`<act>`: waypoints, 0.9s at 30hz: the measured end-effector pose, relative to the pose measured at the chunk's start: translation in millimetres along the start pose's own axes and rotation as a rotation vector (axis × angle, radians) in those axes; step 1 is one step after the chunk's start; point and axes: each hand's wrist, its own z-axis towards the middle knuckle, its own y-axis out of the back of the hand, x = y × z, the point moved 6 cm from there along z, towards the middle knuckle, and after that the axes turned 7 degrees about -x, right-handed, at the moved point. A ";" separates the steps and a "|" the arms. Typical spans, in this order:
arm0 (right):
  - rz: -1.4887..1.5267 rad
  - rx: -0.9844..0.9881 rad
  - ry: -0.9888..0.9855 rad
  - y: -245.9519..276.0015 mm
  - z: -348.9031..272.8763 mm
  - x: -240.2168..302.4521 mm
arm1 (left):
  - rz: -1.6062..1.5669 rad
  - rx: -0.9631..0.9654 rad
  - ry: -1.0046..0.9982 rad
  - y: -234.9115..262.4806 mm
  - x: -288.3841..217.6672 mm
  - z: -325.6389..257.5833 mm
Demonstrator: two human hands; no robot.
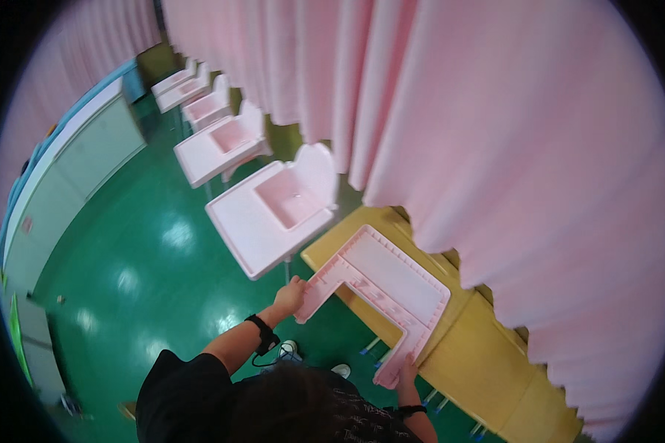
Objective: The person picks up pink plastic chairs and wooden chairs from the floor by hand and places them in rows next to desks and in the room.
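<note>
A pale pink U-shaped high chair tray (395,269) is in both my hands, its two arms pointing back toward me. Ribs and a raised rim show along its face. My left hand (291,295) is closed on the end of the left arm. The end of the right arm is in my right hand (407,371), whose fingers are partly hidden. The tray's far part is over a yellow wooden table (473,362); whether it touches the tabletop I cannot tell. Just left of the tray stands a pink high chair (295,203) with its own tray fitted.
More pink high chairs (233,136) stand in a row toward the far left. Pink curtains (510,148) hang along the right and back, reaching down to the tables. A pale low cabinet (89,159) curves along the left. The floor (148,258) is glossy green.
</note>
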 end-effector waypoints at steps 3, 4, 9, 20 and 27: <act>-0.032 0.111 0.077 -17.6 -30.2 33.3 | 0.025 -0.078 0.100 31.5 5.7 -52.2; 0.057 0.219 0.149 -28.2 -43.3 50.2 | 0.040 -0.120 0.120 42.4 7.4 -67.4; -0.122 0.514 0.138 -72.2 -68.8 73.2 | 0.006 -0.315 0.342 119.2 19.1 -160.8; -0.416 0.862 0.167 -247.0 -254.1 127.0 | -0.376 -0.803 0.778 225.9 146.7 -338.9; -0.524 1.099 0.321 -360.9 -351.6 56.5 | -1.392 -0.793 0.856 270.8 260.6 -427.1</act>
